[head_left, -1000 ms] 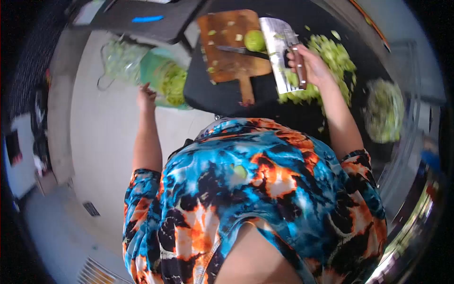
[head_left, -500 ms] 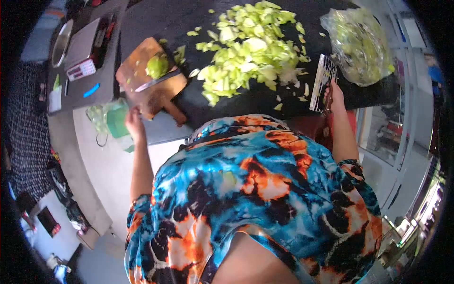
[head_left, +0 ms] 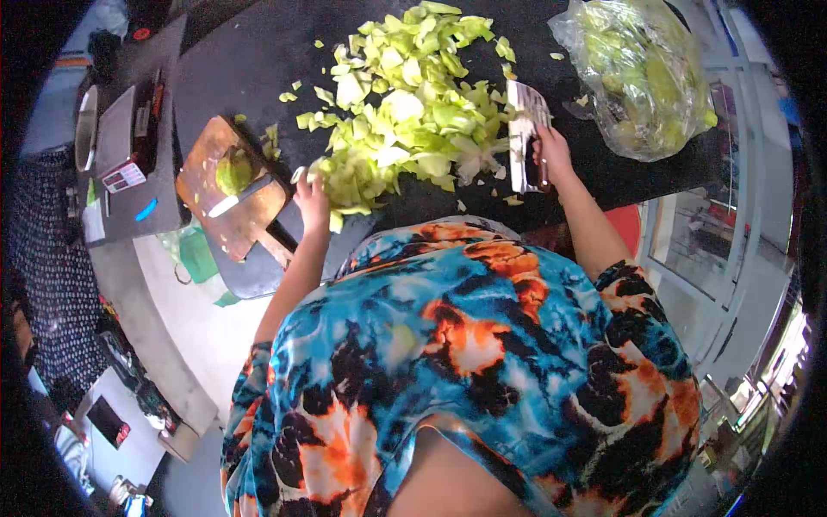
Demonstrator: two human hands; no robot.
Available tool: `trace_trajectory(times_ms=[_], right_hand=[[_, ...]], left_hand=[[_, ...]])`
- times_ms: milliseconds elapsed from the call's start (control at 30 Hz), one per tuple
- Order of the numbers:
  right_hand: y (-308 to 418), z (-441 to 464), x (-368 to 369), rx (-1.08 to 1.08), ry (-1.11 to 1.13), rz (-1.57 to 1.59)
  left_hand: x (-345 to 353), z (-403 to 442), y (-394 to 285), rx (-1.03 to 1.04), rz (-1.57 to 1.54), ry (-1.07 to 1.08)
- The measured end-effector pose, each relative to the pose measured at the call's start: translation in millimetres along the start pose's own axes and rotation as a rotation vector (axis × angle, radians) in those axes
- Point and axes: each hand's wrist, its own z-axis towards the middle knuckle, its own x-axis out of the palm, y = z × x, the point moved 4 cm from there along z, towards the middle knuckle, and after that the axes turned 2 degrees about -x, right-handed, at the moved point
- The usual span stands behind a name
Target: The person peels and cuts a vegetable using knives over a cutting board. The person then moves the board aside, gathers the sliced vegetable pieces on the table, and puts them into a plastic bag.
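Observation:
A wide heap of chopped pale-green vegetable pieces [head_left: 405, 112] covers the middle of the black tabletop. My right hand [head_left: 553, 153] grips the brown handle of a cleaver [head_left: 523, 129], its broad streaked blade standing against the heap's right side. At the heap's lower left edge is my left hand [head_left: 312, 205], fingers apart and touching the nearest pieces; nothing is visibly held in it. To its left lies a wooden cutting board [head_left: 207, 177] bearing a whole green vegetable [head_left: 233, 172] and a knife [head_left: 239, 196].
A clear plastic bag of green vegetables [head_left: 642, 82] sits at the right. A kitchen scale [head_left: 121, 142], a blue object [head_left: 146, 209] and a round pan [head_left: 86, 129] are on the left counter. Below its edge hangs a green bag [head_left: 200, 257].
My left hand has moved right, from beside the board to the heap's edge. My right hand has brought the cleaver left against the pieces. The whole view has shifted slightly.

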Motion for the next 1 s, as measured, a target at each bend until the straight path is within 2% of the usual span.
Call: trace_trajectory(times_ms=[67, 133, 200, 300, 367, 433, 500, 667, 767, 867, 967, 1000], right_hand=[[0.4, -5.3, 26.6, -0.033, 0.051, -0.034], [1.7, -4.8, 49.2, -0.056, 0.051, -0.070], [6.7, -1.2, 67.6, -0.137, 0.041, -0.206], [7.2, 1.1, 97.6, -0.128, 0.075, -0.284], [3.4, 1.8, 115.2, -0.103, 0.095, -0.290], [-0.8, 0.8, 131.0, -0.071, 0.104, -0.287], [0.3, -1.9, 145.9, -0.391, 0.027, -0.476], [19.1, -12.6, 160.0, -0.381, 0.130, -0.402], [21.8, -19.3, 164.5, -0.340, 0.175, -0.363], [59.1, -52.2, 165.9, -0.334, 0.147, -0.452], [65.3, -54.0, 163.4, -0.397, 0.135, -0.435], [76.2, -63.7, 164.1, -0.444, 0.139, -0.391]], left_hand=[[-3.9, -11.4, -83.8, -0.349, -0.248, 0.051], [34.2, 15.3, -62.6, -0.117, -0.089, 0.105], [61.6, 33.7, -61.2, -0.038, -0.067, 0.166], [44.9, 15.6, -159.6, -0.217, -0.175, 0.274], [54.4, 17.6, -178.5, -0.224, -0.139, 0.298], [68.3, 19.3, -184.7, -0.182, -0.159, 0.333], [81.7, 18.3, -187.4, -0.243, -0.166, 0.326], [71.9, 10.0, -208.3, -0.158, -0.157, 0.304], [73.9, 7.6, -205.2, -0.145, -0.236, 0.240], [83.5, 15.7, -201.0, -0.021, -0.431, 0.268], [62.5, 8.0, -225.7, 0.031, -0.480, 0.266], [58.4, 7.6, -229.4, 0.023, -0.505, 0.205]])
